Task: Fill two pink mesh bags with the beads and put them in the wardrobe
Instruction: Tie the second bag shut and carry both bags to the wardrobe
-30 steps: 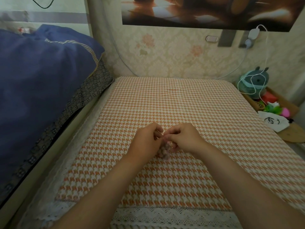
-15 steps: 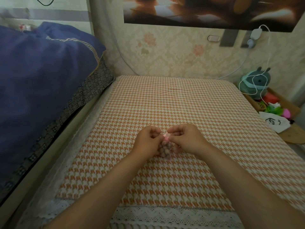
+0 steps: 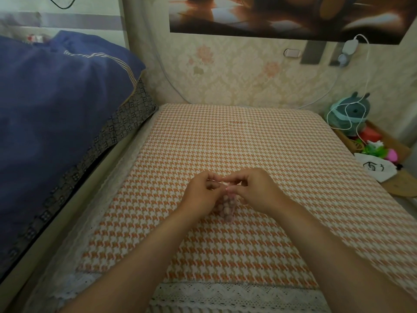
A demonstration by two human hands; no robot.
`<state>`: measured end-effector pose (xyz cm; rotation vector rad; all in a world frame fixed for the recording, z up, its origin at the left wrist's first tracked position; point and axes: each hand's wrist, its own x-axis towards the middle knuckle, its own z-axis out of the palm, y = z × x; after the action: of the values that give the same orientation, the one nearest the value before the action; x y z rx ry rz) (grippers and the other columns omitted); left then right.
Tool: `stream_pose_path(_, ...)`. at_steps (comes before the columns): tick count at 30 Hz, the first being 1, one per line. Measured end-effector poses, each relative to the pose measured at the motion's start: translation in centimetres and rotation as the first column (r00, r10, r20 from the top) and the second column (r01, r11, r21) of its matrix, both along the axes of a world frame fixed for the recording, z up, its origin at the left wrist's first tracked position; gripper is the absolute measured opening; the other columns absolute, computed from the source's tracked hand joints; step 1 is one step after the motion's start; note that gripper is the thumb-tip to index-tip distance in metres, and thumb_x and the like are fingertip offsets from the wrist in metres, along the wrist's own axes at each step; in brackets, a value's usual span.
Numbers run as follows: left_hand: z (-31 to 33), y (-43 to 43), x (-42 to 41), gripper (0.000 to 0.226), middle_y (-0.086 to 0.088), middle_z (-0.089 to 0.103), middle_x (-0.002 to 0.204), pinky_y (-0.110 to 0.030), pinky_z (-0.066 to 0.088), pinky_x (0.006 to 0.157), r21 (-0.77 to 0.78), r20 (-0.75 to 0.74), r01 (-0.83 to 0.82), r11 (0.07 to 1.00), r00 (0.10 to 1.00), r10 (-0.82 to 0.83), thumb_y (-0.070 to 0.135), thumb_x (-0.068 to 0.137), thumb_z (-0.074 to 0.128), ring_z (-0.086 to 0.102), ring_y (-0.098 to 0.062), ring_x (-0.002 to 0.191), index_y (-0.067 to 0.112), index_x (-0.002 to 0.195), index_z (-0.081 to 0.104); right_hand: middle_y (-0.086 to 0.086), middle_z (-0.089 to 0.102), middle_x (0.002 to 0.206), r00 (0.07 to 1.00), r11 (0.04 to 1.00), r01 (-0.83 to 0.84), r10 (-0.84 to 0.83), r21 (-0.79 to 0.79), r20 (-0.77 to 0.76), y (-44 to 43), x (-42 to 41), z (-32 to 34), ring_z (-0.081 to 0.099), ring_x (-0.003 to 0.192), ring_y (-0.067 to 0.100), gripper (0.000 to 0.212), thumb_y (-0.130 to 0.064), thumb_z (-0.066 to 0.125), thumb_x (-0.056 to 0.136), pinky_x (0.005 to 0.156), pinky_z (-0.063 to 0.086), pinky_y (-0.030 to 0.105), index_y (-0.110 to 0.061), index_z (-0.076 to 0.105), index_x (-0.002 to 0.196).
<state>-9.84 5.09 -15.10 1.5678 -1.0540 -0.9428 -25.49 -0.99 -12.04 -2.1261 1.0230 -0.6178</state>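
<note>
Head view: our left hand [image 3: 203, 193] and right hand [image 3: 255, 190] both pinch the neck of the bead-filled pink mesh bag [image 3: 226, 205], mid-width on the houndstooth cover [image 3: 225, 143], nearer its front edge; an even outward pull should close it without spilling.

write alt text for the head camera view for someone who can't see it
The left hand and right hand pinch the top of a small pink mesh bag holding beads, over an orange houndstooth cloth. Blue bedding lies to the left, and a teal plush toy sits at far right.
</note>
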Motion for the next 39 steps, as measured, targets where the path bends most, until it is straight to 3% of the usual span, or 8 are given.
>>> stream_pose_path(7, 0.0, 0.3, -0.1, 0.013, -0.008, 0.074, 0.099, -0.038, 0.058, 0.077, -0.012, -0.031, 0.019, 1.0, 0.999, -0.02, 0.018, 0.092, 0.07, 0.069, -0.016, 0.083, 0.024, 0.101, 0.063, -0.016, 0.07, 0.081, 0.997, 0.994, 0.07, -0.072, -0.09, -0.026, -0.2, -0.4, 0.1, 0.061, 0.068, -0.011, 0.011, -0.021, 0.068, 0.095, 0.065, 0.046, 0.016, -0.026, 0.077, 0.094)
stream_pose_path(11, 0.0, 0.7, -0.3, 0.015, -0.001, 0.074, 0.092, -0.037, 0.059, 0.072, -0.083, 0.049, 0.068, 0.994, 0.997, -0.064, 0.018, 0.089, 0.073, 0.071, -0.016, 0.081, 0.024, 0.098, 0.063, -0.002, 0.072, 0.064, 0.97, 0.975, 0.188, -0.203, 0.118, 0.136, 0.2, 0.1, -0.7, 0.063, 0.049, 0.005, 0.011, -0.015, 0.065, 0.098, 0.053, 0.058, 0.03, -0.018, 0.075, 0.094)
stream_pose_path(18, -0.5, 1.0, -0.4, 0.018, 0.004, 0.072, 0.079, -0.031, 0.06, 0.059, -0.139, 0.295, 0.087, 0.986, 0.955, -0.043, 0.015, 0.089, 0.071, 0.07, -0.011, 0.066, 0.03, 0.085, 0.062, 0.012, 0.076, 0.076, 0.903, 0.864, 0.253, -0.373, 0.436, 0.215, 0.0, 0.1, -0.8, 0.076, 0.07, 0.025, 0.009, -0.009, 0.066, 0.095, 0.068, 0.065, 0.038, -0.006, 0.074, 0.096)
stream_pose_path(21, -0.6, 0.8, -0.5, 0.014, 0.006, 0.07, 0.082, -0.013, 0.051, 0.058, -0.152, 0.284, 0.005, 0.988, 0.958, 0.039, 0.018, 0.09, 0.073, 0.066, -0.003, 0.069, 0.026, 0.087, 0.062, -0.005, 0.075, 0.076, 0.974, 0.94, 0.191, -0.218, 0.283, 0.065, -0.2, -1.1, -0.6, 0.069, 0.067, 0.012, 0.008, -0.024, 0.076, 0.09, 0.071, 0.061, 0.029, -0.026, 0.077, 0.083)
stream_pose_path(24, -0.8, 0.5, -0.5, 0.014, 0.004, 0.071, 0.085, -0.019, 0.054, 0.064, -0.116, 0.177, -0.058, 0.991, 0.981, 0.079, 0.021, 0.088, 0.076, 0.068, -0.009, 0.077, 0.024, 0.09, 0.062, -0.013, 0.067, 0.089, 0.993, 1.0, 0.008, -0.004, 0.028, -0.118, -0.1, -1.8, -0.5, 0.062, 0.079, 0.007, 0.009, -0.032, 0.08, 0.084, 0.076, 0.053, 0.024, -0.037, 0.077, 0.078)
stream_pose_path(29, -0.4, 0.5, -0.5, 0.016, 0.003, 0.074, 0.083, -0.025, 0.056, 0.059, -0.086, 0.077, -0.025, 0.996, 0.997, 0.032, 0.016, 0.088, 0.075, 0.071, -0.008, 0.07, 0.021, 0.092, 0.06, -0.02, 0.055, 0.11, 0.988, 0.989, -0.106, 0.092, -0.108, -0.128, -0.1, -1.1, -0.8, 0.059, 0.094, 0.001, 0.008, -0.03, 0.079, 0.085, 0.085, 0.047, 0.02, -0.037, 0.078, 0.082)
stream_pose_path(32, -0.2, 0.6, -0.3, 0.017, 0.003, 0.074, 0.082, -0.019, 0.053, 0.058, -0.068, 0.026, -0.013, 0.998, 1.0, 0.015, 0.015, 0.088, 0.075, 0.069, -0.005, 0.067, 0.019, 0.093, 0.059, -0.018, 0.061, 0.103, 0.996, 0.992, -0.084, 0.08, -0.095, -0.049, -0.1, -0.6, -0.8, 0.061, 0.088, 0.004, 0.012, -0.025, 0.08, 0.084, 0.081, 0.05, 0.021, -0.037, 0.079, 0.081)
stream_pose_path(39, -0.1, 0.8, -0.4, 0.021, -0.004, 0.078, 0.08, -0.03, 0.057, 0.066, -0.033, -0.037, 0.074, 0.997, 0.996, -0.075, 0.013, 0.087, 0.077, 0.075, -0.019, 0.076, 0.015, 0.093, 0.057, -0.006, 0.074, 0.079, 0.99, 0.994, -0.042, 0.029, 0.099, 0.135, -0.2, -0.7, -0.8, 0.071, 0.074, 0.007, 0.011, -0.006, 0.077, 0.086, 0.071, 0.056, 0.021, -0.016, 0.081, 0.087)
